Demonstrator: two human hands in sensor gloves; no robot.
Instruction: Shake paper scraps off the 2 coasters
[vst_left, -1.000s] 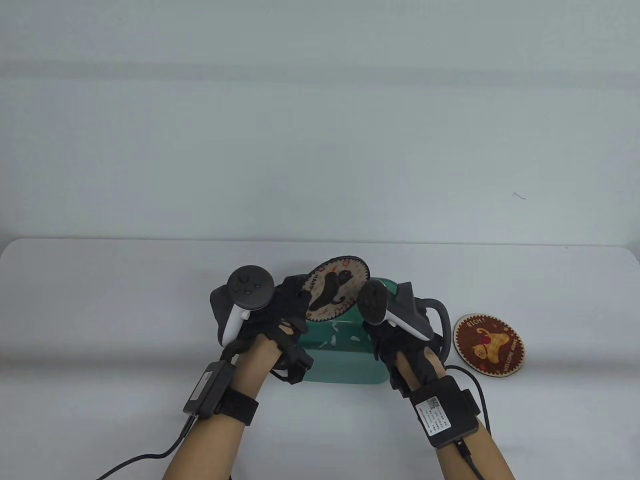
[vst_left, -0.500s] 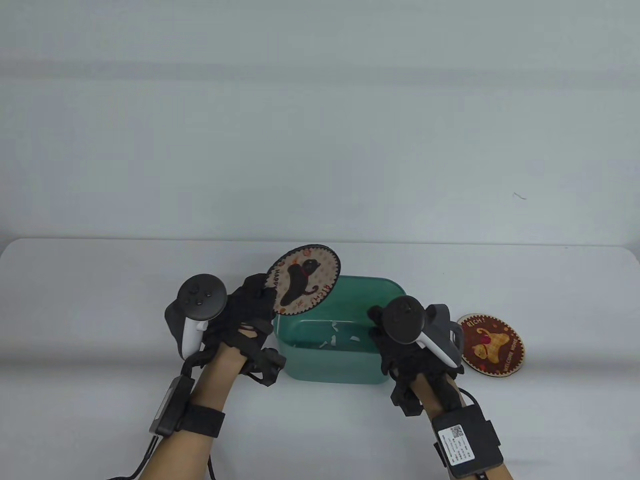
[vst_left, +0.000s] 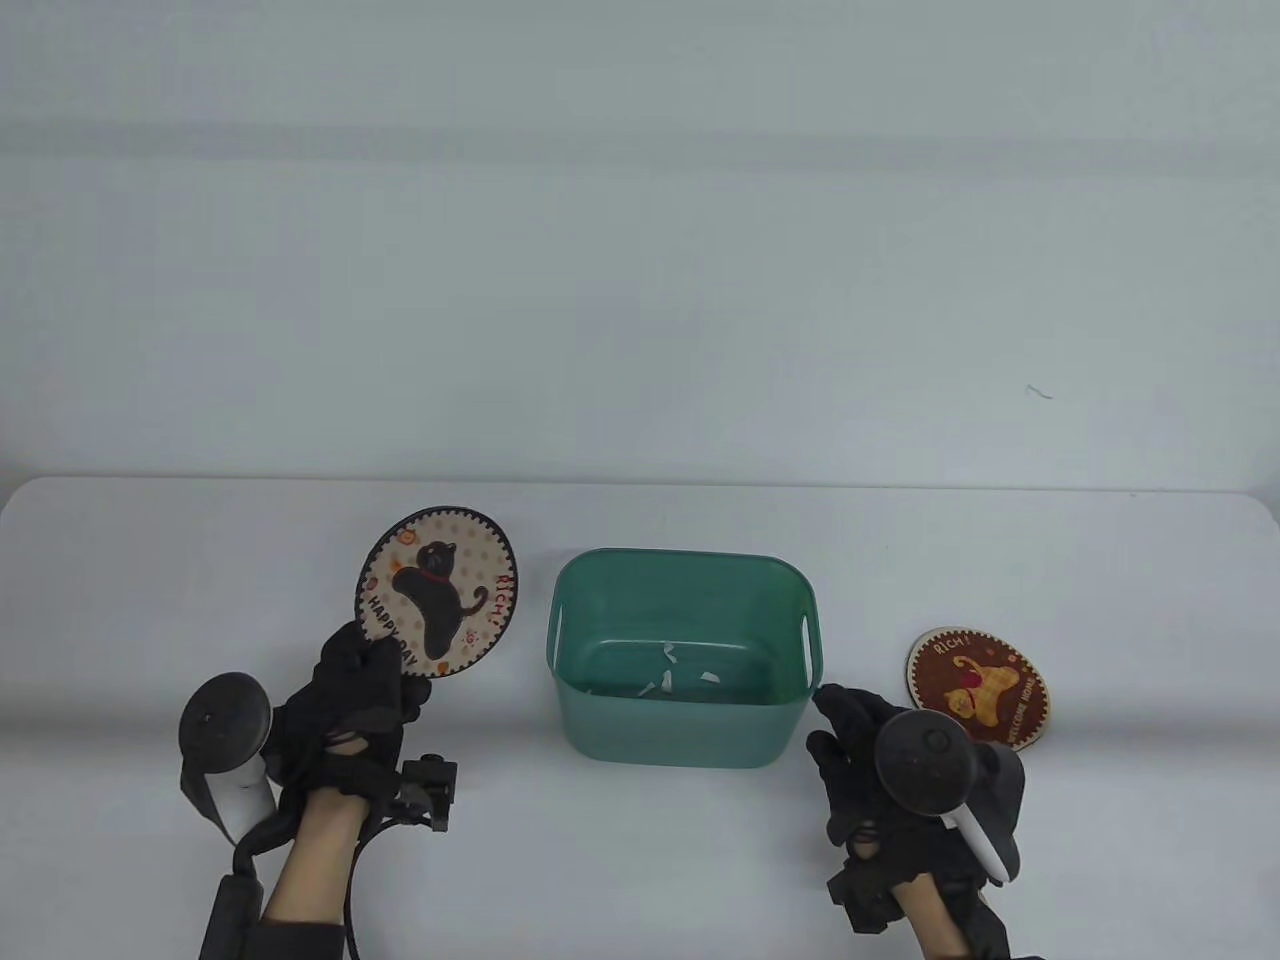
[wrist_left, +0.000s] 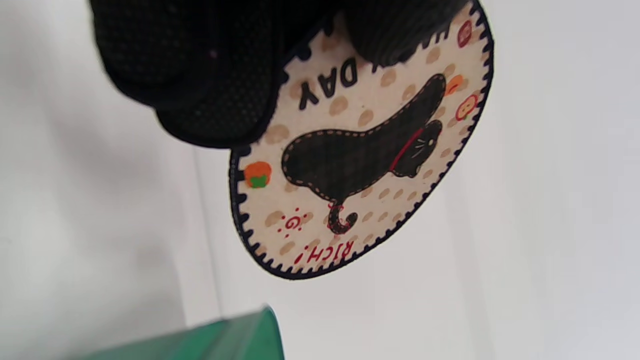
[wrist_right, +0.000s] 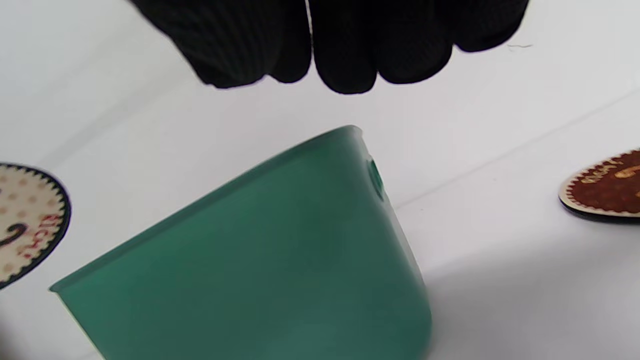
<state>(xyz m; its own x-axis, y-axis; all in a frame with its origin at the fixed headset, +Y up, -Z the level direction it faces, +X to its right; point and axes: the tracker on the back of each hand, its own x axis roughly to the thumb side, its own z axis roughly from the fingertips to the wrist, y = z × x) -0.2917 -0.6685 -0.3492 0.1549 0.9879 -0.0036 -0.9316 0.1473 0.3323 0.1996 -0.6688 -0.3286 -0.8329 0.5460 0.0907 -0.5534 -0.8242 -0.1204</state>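
Observation:
My left hand (vst_left: 368, 662) pinches the lower edge of a cream coaster with a black cat (vst_left: 440, 595) and holds it tilted above the table, left of the green bin (vst_left: 680, 735). In the left wrist view my fingers (wrist_left: 210, 75) cover the rim of the cat coaster (wrist_left: 360, 165), and no scraps show on its face. White paper scraps (vst_left: 665, 682) lie in the bin. A brown coaster (vst_left: 978, 688) lies flat to the bin's right. My right hand (vst_left: 840, 725) hangs by the bin's front right corner, its fingers (wrist_right: 345, 45) loosely curled and holding nothing.
The bin (wrist_right: 260, 250) stands mid-table, with slot handles in its side walls. The table's far edge runs behind it against a pale wall. The brown coaster (wrist_right: 605, 187) shows at the right of the right wrist view and the cat coaster (wrist_right: 25, 220) at its left.
My left hand carried the cat coaster from over the bin out to the left and lower. My right hand drew back from the bin's right side toward the table's front.

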